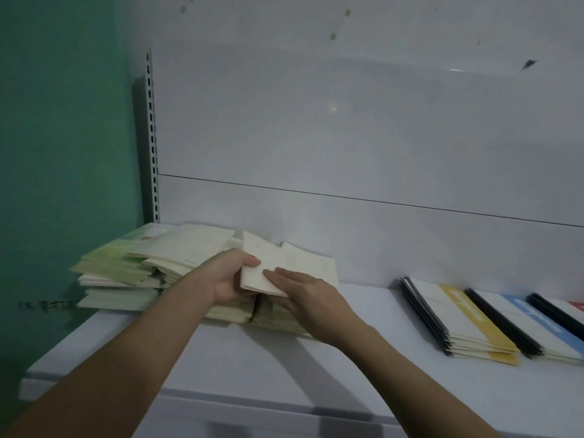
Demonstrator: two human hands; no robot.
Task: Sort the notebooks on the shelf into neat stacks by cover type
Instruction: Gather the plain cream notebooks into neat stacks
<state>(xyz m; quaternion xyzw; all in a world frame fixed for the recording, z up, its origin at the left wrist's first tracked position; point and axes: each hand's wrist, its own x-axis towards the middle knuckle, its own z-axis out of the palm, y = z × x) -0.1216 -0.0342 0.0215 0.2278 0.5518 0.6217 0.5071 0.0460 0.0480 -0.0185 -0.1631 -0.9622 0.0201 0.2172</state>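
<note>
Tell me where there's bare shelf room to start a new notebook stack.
Bare shelf lies between the cream notebook pile and the yellow-striped stack, plus the front strip. The left end is crowded with green notebooks; the right holds striped stacks.

Two hands: left hand (228, 276), right hand (303, 290). One loose heap of pale green notebooks (126, 267), too many and too blurred to count. Three stacks at right: yellow-banded (467, 314), blue-banded (537, 320), red-cornered (576, 306).

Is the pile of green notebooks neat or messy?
Messy. The green notebooks lie fanned out at different angles, edges sticking out, not squared like the yellow-striped stack to the right.
</note>
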